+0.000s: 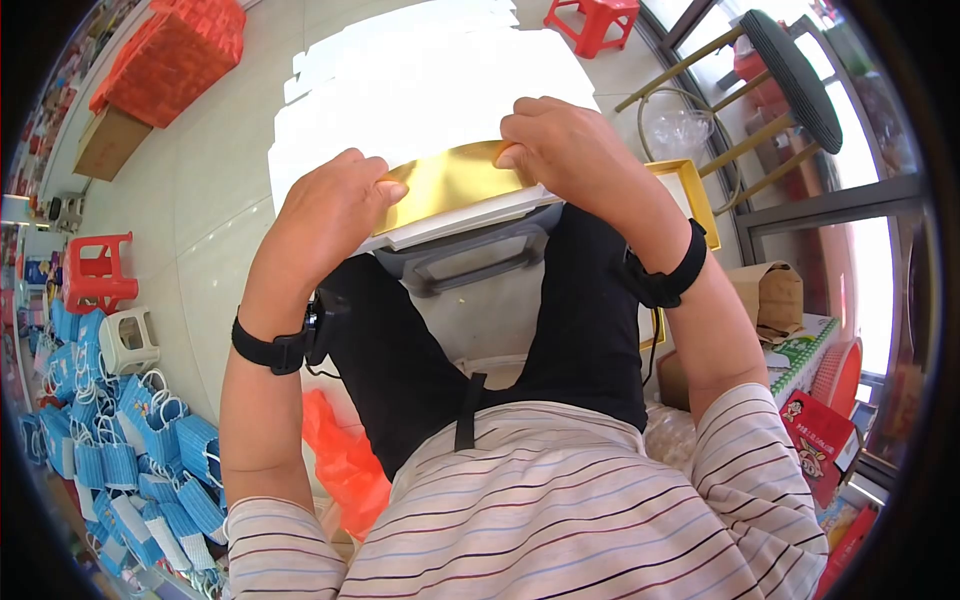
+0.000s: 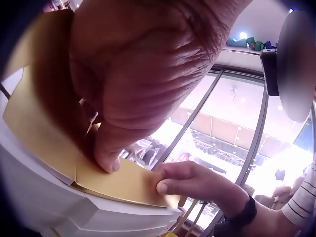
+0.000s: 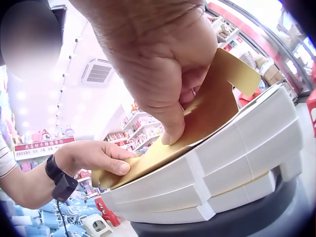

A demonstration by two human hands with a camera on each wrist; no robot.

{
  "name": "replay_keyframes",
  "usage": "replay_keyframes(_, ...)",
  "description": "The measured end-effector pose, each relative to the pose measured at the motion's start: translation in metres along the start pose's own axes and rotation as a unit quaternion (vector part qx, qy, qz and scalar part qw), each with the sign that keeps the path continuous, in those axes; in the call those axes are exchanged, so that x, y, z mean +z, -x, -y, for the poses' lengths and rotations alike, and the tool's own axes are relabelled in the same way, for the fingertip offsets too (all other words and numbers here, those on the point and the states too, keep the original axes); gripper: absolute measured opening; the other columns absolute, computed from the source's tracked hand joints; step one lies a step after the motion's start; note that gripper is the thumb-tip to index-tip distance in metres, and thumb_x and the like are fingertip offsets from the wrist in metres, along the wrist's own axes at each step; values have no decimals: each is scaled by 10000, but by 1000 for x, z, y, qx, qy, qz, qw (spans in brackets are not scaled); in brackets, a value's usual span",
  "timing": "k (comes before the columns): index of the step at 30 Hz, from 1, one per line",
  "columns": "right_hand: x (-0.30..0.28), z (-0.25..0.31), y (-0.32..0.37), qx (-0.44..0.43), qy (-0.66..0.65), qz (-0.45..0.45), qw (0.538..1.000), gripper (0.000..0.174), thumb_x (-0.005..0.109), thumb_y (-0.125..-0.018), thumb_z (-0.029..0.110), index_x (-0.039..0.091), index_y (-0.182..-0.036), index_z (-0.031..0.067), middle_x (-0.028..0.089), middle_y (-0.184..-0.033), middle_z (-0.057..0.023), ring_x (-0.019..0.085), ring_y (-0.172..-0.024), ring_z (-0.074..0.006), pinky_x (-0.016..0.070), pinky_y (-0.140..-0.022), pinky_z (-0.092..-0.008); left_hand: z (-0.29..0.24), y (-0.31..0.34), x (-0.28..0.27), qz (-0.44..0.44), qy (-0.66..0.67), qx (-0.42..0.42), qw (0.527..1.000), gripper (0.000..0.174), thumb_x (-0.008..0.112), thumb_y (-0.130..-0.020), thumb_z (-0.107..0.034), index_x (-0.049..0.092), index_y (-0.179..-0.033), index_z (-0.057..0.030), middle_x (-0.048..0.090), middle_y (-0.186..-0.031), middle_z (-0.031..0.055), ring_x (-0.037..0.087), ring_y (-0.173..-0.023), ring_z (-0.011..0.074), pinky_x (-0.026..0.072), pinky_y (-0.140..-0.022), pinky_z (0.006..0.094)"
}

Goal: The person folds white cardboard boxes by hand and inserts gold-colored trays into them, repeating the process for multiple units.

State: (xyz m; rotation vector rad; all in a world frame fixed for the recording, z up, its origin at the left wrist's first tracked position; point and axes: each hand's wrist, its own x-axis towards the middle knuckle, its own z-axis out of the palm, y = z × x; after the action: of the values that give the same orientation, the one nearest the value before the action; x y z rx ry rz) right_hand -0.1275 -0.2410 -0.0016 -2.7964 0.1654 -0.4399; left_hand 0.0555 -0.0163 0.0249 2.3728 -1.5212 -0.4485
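Observation:
A stack of flat white card sheets [image 1: 430, 90] lies in front of me on a grey plastic stool [image 1: 480, 262]. At its near edge a shiny gold strip of card [image 1: 440, 185] stands up in a slight curve. My left hand [image 1: 335, 210] pinches the strip's left end, thumb on the near face. Toward its other end my right hand [image 1: 575, 150] pinches it the same way. The right wrist view shows the gold card [image 3: 212, 108] bending up over the layered white edges, with a cut tab at one end. Fingertips behind the card are hidden.
A gold-edged box frame [image 1: 690, 200] is beside my right knee. Blue-and-white bags [image 1: 150, 460] pile up on the left, near red [image 1: 98, 272] and white [image 1: 130, 340] stools. A dark-seated stool [image 1: 795, 80] stands at the back right.

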Motion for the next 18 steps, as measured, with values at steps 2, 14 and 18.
replay_keyframes(2,2,-2,1,-3,-3,-5,1000,195,732,-930,240,694,-896,51,650,-935,-97,666,-931,-321,536,-780,-453,-5,-5,-4,36,-26,-37,998,336,636,-1024,-316,675,-1011,17,601,-936,175,600,-902,344,492,-838,435)
replay_keyframes(14,9,-5,-5,18,8,2,1000,220,720,-928,265,722,-902,47,652,-951,-107,675,-940,-318,534,-809,-449,-7,-4,7,-19,-87,2,996,301,665,-1001,-293,707,-1003,5,636,-956,192,645,-911,367,517,-839,455)
replay_keyframes(18,10,-5,-7,20,3,-4,1000,217,717,-928,254,712,-900,39,647,-948,-121,669,-930,-332,531,-809,-456,-9,-5,8,-47,-119,11,992,280,680,-988,-283,720,-1002,-6,649,-964,184,654,-912,368,525,-835,449)
